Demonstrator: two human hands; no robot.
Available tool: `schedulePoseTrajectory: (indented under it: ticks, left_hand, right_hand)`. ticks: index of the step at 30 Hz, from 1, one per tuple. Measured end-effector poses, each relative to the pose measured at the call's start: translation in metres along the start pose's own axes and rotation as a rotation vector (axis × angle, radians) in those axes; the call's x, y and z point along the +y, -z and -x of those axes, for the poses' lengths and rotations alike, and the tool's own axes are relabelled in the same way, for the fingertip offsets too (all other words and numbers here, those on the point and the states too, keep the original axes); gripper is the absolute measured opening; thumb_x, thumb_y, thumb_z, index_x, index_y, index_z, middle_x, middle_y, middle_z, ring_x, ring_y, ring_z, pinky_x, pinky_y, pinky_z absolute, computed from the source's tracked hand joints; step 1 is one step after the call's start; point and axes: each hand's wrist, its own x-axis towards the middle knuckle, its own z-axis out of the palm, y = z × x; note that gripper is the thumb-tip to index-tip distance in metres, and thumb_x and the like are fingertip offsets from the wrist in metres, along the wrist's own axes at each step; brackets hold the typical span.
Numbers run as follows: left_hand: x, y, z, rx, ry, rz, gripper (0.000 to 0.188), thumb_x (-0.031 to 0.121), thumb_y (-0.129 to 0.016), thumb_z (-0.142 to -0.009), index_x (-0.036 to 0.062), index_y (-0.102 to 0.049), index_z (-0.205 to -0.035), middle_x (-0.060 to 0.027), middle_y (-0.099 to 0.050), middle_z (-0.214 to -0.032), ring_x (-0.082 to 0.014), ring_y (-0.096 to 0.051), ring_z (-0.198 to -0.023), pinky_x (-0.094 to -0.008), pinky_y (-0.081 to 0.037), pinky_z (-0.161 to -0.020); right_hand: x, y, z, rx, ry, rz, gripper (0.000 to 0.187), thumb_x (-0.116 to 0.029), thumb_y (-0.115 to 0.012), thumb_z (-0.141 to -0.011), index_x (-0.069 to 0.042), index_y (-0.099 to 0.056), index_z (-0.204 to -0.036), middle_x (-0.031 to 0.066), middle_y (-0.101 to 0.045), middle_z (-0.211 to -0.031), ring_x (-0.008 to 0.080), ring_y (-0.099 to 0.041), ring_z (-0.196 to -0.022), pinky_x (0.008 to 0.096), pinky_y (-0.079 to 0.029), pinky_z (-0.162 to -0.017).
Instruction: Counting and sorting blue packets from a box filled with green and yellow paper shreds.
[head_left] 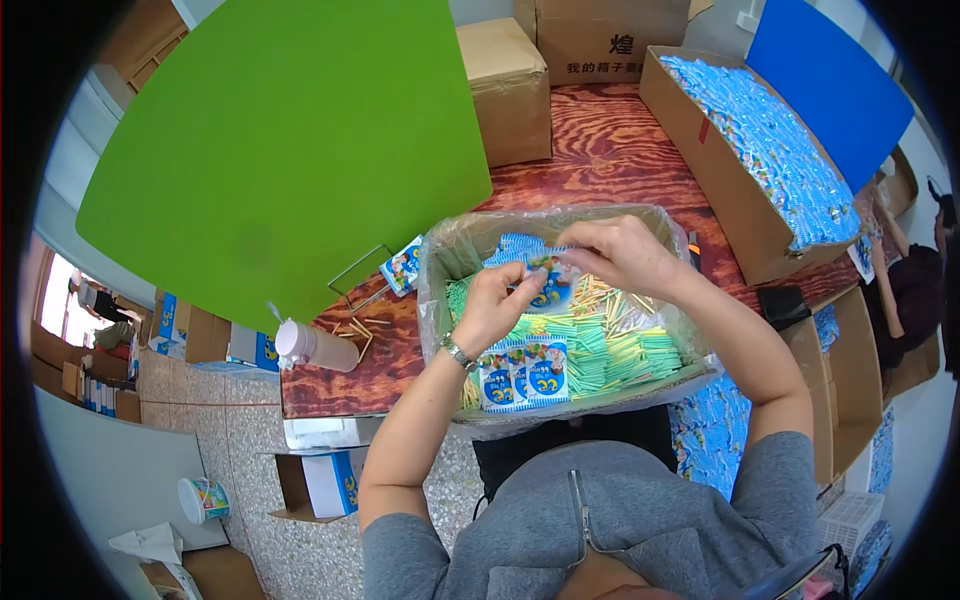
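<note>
Both of my hands hold a small blue printed packet (550, 285) above an open box (433, 290) lined with clear plastic. My left hand (490, 305), with a metal watch at the wrist, pinches its left side. My right hand (622, 256) grips its upper right edge with closed fingers. Beneath them the box holds many thin sticks (590, 355) in green, yellow and cream. Several blue-and-white packets (524, 374) lie overlapping on the sticks near the front wall. More striped packets (515, 247) rest toward the back, partly hidden behind my hands.
A tall carton (720, 185) full of blue packets stands at the right of the red wood-grain table (600, 130). A green panel (290, 150) covers the left. Nearby are a pink bottle (318, 346) and a wire stand (360, 280). A co-worker (905, 270) sits at far right.
</note>
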Motion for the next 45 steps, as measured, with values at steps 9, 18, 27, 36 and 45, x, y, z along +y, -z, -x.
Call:
schedulePoseTrajectory:
  ticks: [9,18,27,36,45]
  left_hand:
    - [0.013,-0.025,-0.023,0.016,-0.008,0.426,0.023,0.019,-0.069,-0.089,0.0012,-0.062,-0.075,0.0041,-0.06,-0.069,-0.0002,-0.047,-0.063,-0.0189,-0.04,-0.055]
    - [-0.014,-0.03,-0.033,0.261,0.004,0.252,0.03,0.021,-0.08,-0.076,0.003,-0.059,-0.066,0.0009,-0.059,-0.059,-0.0039,-0.047,-0.053,-0.0243,-0.04,-0.047]
    - [-0.03,-0.034,-0.03,0.185,0.017,0.346,0.025,0.016,-0.076,-0.082,0.0061,-0.057,-0.07,0.005,-0.057,-0.067,-0.0009,-0.045,-0.059,-0.0196,-0.036,-0.05]
    - [-0.022,-0.031,-0.029,0.17,0.018,0.306,0.027,0.017,-0.077,-0.081,0.0055,-0.055,-0.069,0.0058,-0.054,-0.065,-0.0016,-0.043,-0.059,-0.0203,-0.035,-0.05]
    - [-0.031,-0.03,-0.028,0.186,0.01,0.308,0.026,0.018,-0.076,-0.081,0.0051,-0.057,-0.069,0.0051,-0.058,-0.065,-0.0011,-0.046,-0.06,-0.0199,-0.037,-0.051]
  right_hand:
    - [0.002,0.008,-0.009,0.076,0.003,-0.039,0.017,-0.019,-0.066,-0.086,-0.003,-0.063,-0.09,0.0162,-0.064,-0.079,0.0344,-0.063,-0.074,0.0405,-0.049,-0.064]
    - [0.061,-0.015,0.019,-0.101,-0.233,-0.454,0.018,-0.017,-0.062,-0.087,-0.003,-0.061,-0.098,0.016,-0.066,-0.091,0.0312,-0.065,-0.084,0.0389,-0.051,-0.072]
    - [0.131,-0.108,0.061,-0.427,-0.078,0.545,0.018,-0.016,-0.051,-0.085,-0.006,-0.059,-0.098,0.0124,-0.053,-0.102,0.0285,-0.051,-0.108,0.0425,-0.049,-0.081]
    - [0.141,-0.111,0.066,-0.435,0.099,0.82,0.016,-0.019,-0.049,-0.086,-0.008,-0.06,-0.09,0.0064,-0.057,-0.094,0.0221,-0.051,-0.099,0.0369,-0.039,-0.086]
    - [0.114,-0.076,0.052,-0.52,-0.053,0.879,0.017,-0.017,-0.05,-0.087,-0.006,-0.061,-0.094,0.0047,-0.064,-0.08,0.0239,-0.056,-0.093,0.0405,-0.037,-0.092]
